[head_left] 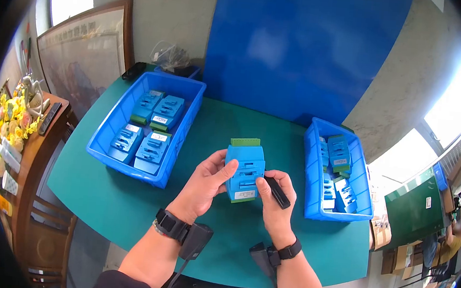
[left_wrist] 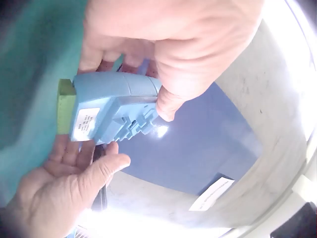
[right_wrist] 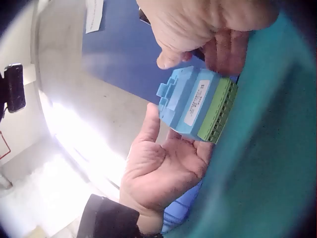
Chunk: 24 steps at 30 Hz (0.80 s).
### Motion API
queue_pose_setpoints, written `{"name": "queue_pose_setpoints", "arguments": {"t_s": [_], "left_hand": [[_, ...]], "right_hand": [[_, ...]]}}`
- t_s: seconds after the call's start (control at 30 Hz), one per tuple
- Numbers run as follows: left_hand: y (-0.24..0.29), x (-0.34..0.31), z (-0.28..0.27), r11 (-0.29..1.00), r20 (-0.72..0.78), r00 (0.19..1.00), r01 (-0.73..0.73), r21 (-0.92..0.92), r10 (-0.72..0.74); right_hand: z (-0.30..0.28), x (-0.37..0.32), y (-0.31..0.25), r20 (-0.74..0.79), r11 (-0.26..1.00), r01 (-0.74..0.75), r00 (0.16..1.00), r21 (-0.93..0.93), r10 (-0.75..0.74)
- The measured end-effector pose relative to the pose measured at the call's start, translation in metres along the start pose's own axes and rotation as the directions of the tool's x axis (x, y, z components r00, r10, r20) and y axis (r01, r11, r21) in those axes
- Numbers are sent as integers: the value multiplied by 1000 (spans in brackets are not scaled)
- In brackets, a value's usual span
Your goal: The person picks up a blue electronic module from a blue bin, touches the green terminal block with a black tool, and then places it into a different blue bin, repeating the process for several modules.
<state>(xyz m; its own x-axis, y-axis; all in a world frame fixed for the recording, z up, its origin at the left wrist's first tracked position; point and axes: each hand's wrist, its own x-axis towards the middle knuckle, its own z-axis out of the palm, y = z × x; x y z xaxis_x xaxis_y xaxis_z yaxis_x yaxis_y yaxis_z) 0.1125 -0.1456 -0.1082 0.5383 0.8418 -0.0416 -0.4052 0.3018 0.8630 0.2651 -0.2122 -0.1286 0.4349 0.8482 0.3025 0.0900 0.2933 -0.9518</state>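
Observation:
A blue module (head_left: 245, 172) with green terminal strips and a white label is held up over the table. My left hand (head_left: 206, 182) grips its left side, thumb on the front face; the left wrist view shows that thumb on the module (left_wrist: 111, 99). At the right side, my right hand (head_left: 280, 205) has its thumb against the module's edge and holds a dark, slim object (head_left: 277, 193), whose kind I cannot tell. The right wrist view shows the module's green strip (right_wrist: 218, 110) and label, with my left hand (right_wrist: 166, 166) beneath and my right hand (right_wrist: 203, 29) above.
Blue bins stand on the green table (head_left: 212, 240): one at left (head_left: 166, 178), one at right (head_left: 338, 216), each holding several blue modules. A clear plastic bag (head_left: 171, 56) lies at the back. Flowers (head_left: 13, 119) stand on a wooden table at far left.

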Motion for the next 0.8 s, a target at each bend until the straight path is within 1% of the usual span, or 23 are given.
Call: {"name": "queue_pose_setpoints", "arguments": {"t_s": [0.07,0.1,0.13,0.2,0.3,0.4,0.47,0.5,0.57,0.6,0.63,0.67,0.7,0.77,0.8], "left_hand": [[0,-1,0,1000,42,999,4,-12,-4],[0,0,0,1000,65,998,4,-17,-3],[-2,1,-1,999,94,995,34,-7,-34],[-5,3,-4,995,152,983,97,15,-98],[-4,4,-4,961,195,943,275,-5,-269],[1,3,0,948,277,938,263,-177,-209],[5,2,1,939,265,946,251,-234,-187],[6,2,1,934,257,950,243,-263,-175],[2,4,-1,924,226,966,196,-328,-124],[-2,6,-3,918,210,973,172,-358,-100],[-7,6,-5,940,135,989,108,-324,-67],[-13,7,-8,958,61,998,48,-284,-31],[-16,8,-9,971,-11,1000,-10,-240,8],[-14,6,-7,996,-136,990,-41,-79,30],[-13,7,-6,999,-195,979,-53,2,53]], "right_hand": [[-1,0,0,-34,996,-33,999,84,36],[-1,0,-1,-58,996,-9,998,85,14],[0,0,-2,-81,996,16,997,85,-9],[-1,-1,-2,-116,996,67,991,61,-60],[-3,-1,2,-84,977,206,974,-50,-209],[-1,-1,2,24,976,210,978,-49,-209],[0,-3,-1,88,976,205,976,-71,-199],[1,-3,-1,79,974,213,975,-73,-207],[2,-2,-4,61,970,230,972,-77,-225],[1,-2,-10,42,981,193,980,-28,-192],[-2,-3,-15,23,988,156,987,21,-156],[-3,-2,-15,-20,984,153,988,95,-152],[-6,-3,-21,-52,982,95,995,161,-88],[-17,-2,-23,-58,958,90,995,271,-77],[-16,-1,-27,-122,953,97,990,286,-64]]}}
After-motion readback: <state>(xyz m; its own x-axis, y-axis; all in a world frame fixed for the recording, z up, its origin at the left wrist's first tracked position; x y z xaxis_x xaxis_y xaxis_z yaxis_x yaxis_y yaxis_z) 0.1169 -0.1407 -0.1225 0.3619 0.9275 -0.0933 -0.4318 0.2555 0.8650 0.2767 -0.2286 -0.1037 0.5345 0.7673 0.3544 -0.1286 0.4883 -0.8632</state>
